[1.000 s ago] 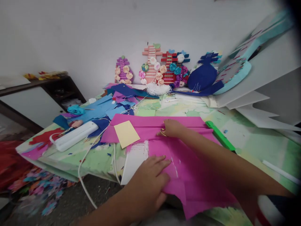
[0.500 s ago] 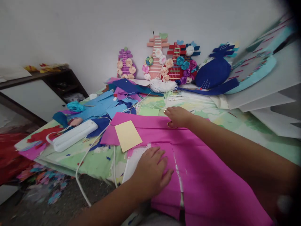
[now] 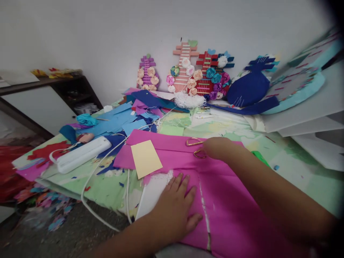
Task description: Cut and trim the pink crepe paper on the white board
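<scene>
My left hand [image 3: 174,208] lies flat with spread fingers on a magenta sheet [image 3: 231,200], partly over a white board [image 3: 153,191] whose edge shows at the left. My right hand [image 3: 216,147] is closed at the far part of the sheet. Two gold loops of what look like scissors [image 3: 194,142] stick out to its left; the blades and most of the fingers are hidden. A pale yellow card [image 3: 146,158] rests on the magenta sheet, left of both hands. A whitish glue-like line runs down the sheet's middle.
A white power strip [image 3: 84,154] with its cable lies at the left. Blue scraps [image 3: 113,120] are heaped behind it. White string [image 3: 189,100] and several flower-decorated lute shapes stand by the wall. A green object [image 3: 260,157] lies right of the sheet, beyond my right forearm.
My right hand has turned and closed around the scissors, with more of the gold loops showing. My left hand has settled flatter on the sheet. The view has shifted slightly.
</scene>
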`<state>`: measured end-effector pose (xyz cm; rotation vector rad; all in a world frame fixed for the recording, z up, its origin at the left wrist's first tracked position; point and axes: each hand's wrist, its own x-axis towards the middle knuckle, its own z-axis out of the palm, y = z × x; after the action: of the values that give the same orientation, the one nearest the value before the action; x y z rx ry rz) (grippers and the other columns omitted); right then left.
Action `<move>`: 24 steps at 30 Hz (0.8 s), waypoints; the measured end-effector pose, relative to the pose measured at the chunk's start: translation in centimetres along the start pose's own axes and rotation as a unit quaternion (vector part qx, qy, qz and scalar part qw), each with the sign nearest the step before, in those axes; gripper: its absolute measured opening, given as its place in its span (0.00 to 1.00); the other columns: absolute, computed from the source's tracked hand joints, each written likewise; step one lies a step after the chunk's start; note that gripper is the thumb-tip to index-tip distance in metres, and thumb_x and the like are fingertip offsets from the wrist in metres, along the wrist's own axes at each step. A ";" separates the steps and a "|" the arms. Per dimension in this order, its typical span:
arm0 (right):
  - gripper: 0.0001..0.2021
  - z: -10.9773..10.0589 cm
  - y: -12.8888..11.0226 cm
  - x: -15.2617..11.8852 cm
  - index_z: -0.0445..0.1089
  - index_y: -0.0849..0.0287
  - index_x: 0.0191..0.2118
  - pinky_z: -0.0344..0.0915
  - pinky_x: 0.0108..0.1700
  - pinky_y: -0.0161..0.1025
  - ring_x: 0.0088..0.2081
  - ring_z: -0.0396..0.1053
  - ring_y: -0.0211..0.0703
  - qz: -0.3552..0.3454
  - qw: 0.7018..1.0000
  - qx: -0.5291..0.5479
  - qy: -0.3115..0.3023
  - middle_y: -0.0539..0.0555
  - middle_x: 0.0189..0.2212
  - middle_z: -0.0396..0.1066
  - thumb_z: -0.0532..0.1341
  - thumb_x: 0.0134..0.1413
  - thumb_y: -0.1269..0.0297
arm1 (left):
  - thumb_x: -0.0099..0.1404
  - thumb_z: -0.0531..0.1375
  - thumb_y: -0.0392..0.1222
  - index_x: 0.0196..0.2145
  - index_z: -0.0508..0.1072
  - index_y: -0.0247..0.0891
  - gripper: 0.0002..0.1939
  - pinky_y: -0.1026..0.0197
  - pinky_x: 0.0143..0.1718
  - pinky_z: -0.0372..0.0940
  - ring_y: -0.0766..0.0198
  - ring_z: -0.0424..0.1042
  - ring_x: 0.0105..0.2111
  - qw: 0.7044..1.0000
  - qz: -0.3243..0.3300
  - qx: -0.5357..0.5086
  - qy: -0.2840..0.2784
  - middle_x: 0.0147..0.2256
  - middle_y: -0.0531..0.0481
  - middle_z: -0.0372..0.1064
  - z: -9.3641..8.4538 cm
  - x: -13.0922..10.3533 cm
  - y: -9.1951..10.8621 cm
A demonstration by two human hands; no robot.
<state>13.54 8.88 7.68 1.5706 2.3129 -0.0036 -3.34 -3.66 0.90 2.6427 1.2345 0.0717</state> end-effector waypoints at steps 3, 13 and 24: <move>0.21 0.4 -1.9 -0.2 0.68 0.61 0.43 0.61 0.44 0.45 0.45 0.66 0.52 -0.045 0.998 0.013 0.047 0.63 0.44 0.68 0.46 0.55 0.54 | 0.63 0.45 0.57 0.56 0.57 0.34 0.31 0.42 0.55 0.44 0.43 0.44 0.57 1.000 0.002 -0.005 -0.005 0.57 0.35 0.48 -0.1 0.1 0.2; 0.39 6.2 -6.8 5.2 0.44 0.72 0.60 0.39 0.59 0.48 0.61 0.40 0.55 -0.150 0.970 0.128 0.143 0.67 0.60 0.41 0.39 0.52 0.43 | 0.65 0.40 0.58 0.59 0.49 0.34 0.32 0.40 0.55 0.38 0.45 0.37 0.59 1.000 0.010 -0.006 -0.010 0.59 0.34 0.42 0.3 -0.5 0.1; 0.37 6.4 -6.3 6.2 0.46 0.71 0.60 0.40 0.58 0.49 0.60 0.41 0.55 -0.150 0.968 0.131 0.150 0.66 0.60 0.43 0.37 0.53 0.45 | 0.64 0.43 0.58 0.60 0.47 0.35 0.33 0.39 0.55 0.35 0.43 0.33 0.59 0.998 -0.005 -0.001 -0.058 0.60 0.34 0.37 0.2 -0.4 0.3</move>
<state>7.56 10.80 -1.30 1.3959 2.8743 -0.1631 -3.34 -4.21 0.79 2.5986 1.2092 -0.0810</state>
